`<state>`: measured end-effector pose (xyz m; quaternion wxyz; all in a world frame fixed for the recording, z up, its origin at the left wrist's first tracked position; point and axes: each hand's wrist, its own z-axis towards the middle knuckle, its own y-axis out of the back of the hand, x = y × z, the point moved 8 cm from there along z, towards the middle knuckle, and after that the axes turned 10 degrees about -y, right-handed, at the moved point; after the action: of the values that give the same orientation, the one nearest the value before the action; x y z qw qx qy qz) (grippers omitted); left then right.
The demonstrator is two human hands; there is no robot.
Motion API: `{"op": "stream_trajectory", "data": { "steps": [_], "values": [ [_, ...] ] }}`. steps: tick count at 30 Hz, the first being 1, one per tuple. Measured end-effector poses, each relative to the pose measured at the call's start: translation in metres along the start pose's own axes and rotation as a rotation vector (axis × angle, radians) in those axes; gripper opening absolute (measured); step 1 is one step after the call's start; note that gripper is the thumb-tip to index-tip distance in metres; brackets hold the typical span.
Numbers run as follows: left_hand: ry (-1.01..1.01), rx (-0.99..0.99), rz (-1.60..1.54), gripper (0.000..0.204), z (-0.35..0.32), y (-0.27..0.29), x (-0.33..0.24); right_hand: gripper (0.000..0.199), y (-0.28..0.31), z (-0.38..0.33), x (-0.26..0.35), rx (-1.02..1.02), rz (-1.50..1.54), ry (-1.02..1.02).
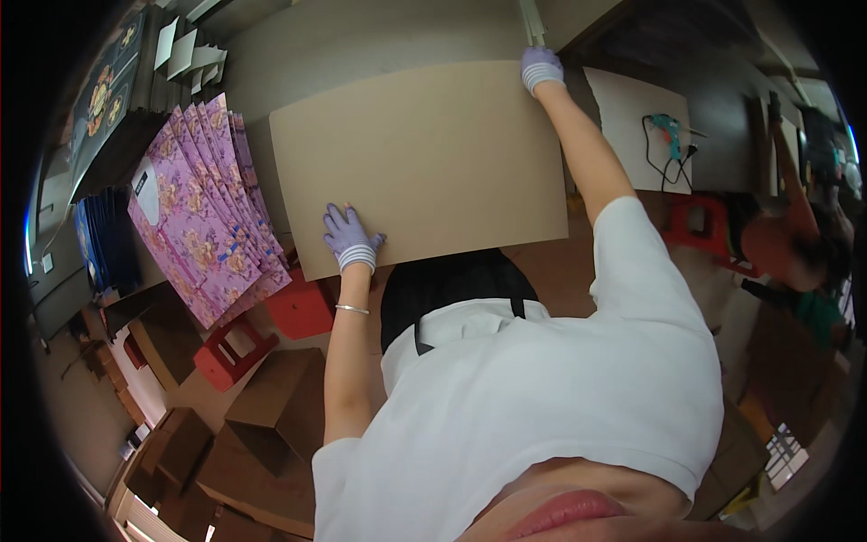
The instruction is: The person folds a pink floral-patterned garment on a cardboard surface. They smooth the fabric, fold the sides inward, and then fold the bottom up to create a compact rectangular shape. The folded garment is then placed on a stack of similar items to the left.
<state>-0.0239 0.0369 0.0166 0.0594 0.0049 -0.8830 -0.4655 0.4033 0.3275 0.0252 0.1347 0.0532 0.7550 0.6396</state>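
Note:
A large tan cardboard sheet (pixel 420 158) lies on the grey table, its near edge reaching out past the table's edge. My left hand (pixel 349 239), in a purple glove with a striped cuff, rests flat on the sheet's near left corner with fingers spread. At the far right corner is my gloved right hand (pixel 542 69), its fingers curled together. Narrow pale strips (pixel 533 25) lie right at those fingertips. Whatever is between the fingers is too small to make out.
Purple floral folders (pixel 203 208) fan out at the left, beside a stack of dark printed boards (pixel 113 99). On the right, a teal glue gun (pixel 666 131) with a black cord rests on a white board (pixel 632 108). Cardboard boxes (pixel 275 397) and red stools (pixel 233 352) stand below; another person (pixel 786 244) is at right.

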Motion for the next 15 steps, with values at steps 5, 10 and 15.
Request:
{"op": "stream_trajectory", "data": {
  "steps": [5,10,15],
  "values": [
    [0.017,-0.039,-0.047,0.108,-0.006,-0.005,0.003,0.027,0.010,0.039,0.020,0.145,-0.010,0.012],
    [0.001,-0.078,-0.064,0.107,-0.016,-0.010,0.010,0.029,0.022,0.024,0.021,0.143,0.019,0.021],
    [-0.037,-0.100,-0.068,0.107,-0.007,-0.004,-0.002,0.032,-0.007,0.028,0.010,-0.110,-0.052,0.046]
  ]
}}
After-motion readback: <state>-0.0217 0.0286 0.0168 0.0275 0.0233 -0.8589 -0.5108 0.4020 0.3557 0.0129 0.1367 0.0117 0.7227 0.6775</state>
